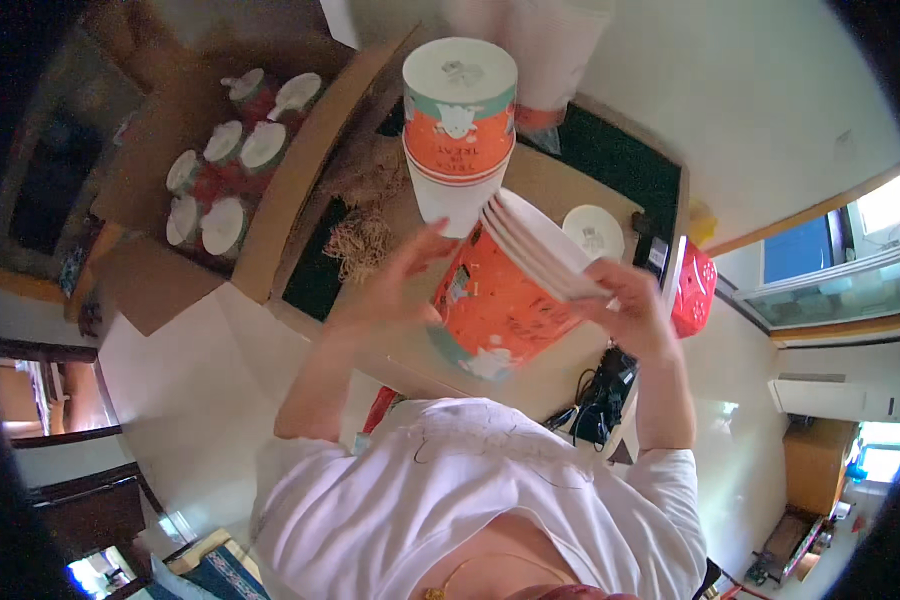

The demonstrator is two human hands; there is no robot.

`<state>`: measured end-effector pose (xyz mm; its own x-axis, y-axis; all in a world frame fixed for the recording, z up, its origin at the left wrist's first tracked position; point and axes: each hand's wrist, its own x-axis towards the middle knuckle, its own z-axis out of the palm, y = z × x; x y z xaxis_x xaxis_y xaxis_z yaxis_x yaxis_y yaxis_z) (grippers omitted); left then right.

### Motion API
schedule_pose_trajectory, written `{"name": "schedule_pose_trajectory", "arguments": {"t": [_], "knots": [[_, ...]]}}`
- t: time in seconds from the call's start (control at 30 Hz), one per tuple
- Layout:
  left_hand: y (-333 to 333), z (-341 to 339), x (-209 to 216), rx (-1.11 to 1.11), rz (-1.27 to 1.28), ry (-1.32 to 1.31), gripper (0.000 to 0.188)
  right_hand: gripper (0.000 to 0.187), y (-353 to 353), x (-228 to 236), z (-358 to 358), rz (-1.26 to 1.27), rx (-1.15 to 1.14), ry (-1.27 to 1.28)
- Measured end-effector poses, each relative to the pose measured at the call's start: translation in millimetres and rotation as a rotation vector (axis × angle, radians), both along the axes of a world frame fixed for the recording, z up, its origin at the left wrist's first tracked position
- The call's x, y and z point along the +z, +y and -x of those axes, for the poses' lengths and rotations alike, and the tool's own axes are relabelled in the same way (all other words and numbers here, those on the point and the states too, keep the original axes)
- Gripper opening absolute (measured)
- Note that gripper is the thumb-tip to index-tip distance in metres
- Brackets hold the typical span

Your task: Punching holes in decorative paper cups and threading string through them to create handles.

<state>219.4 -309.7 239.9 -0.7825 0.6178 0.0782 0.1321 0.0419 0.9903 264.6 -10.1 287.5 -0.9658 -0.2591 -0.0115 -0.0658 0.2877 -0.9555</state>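
Note:
My right hand (625,310) is closed on the rims of a tilted nest of paper buckets (515,305), orange with a teal and white band, white rims to the upper right. My left hand (395,290) is slightly blurred at the bucket's left side. Its fingers and thumb are spread, and whether it touches the bucket I cannot tell. Just beyond, another stack of paper buckets (460,125) stands upside down on the table, its white base facing up. A white round piece with a printed mark (593,232) lies to the right of it.
A bundle of tan strings (362,240) lies on the table's left. Black cables (600,395) are near the right edge, beside a red container (695,290). Farther back stand tall pale stacks (555,60). At left, an open cardboard box (305,180) holds several wrapped cup-like pieces.

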Motion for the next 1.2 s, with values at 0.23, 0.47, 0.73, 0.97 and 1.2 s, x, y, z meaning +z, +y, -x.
{"name": "schedule_pose_trajectory", "arguments": {"t": [0.23, 0.47, 0.73, 0.97, 1.2], "knots": [[68, -59, -106, 0.196, 0.376, 0.33, 0.124, 0.012, -38, -99, -46, -0.107, -0.121, 0.066], [74, -73, -151, 0.323, 0.337, 0.45, 0.123, 0.012, -46, -125, -67, -0.207, -0.191, 0.154], [71, -71, -154, 0.362, 0.263, 0.577, 0.121, 0.011, -50, -117, -70, -0.232, -0.189, 0.198], [60, -58, -139, 0.112, 0.344, 0.213, 0.107, 0.013, -51, -153, -68, -0.47, 0.06, 0.334], [36, -61, -175, 0.274, 0.147, -0.056, 0.056, 0.017, -23, -145, -40, -0.64, -0.406, 0.321]]}}
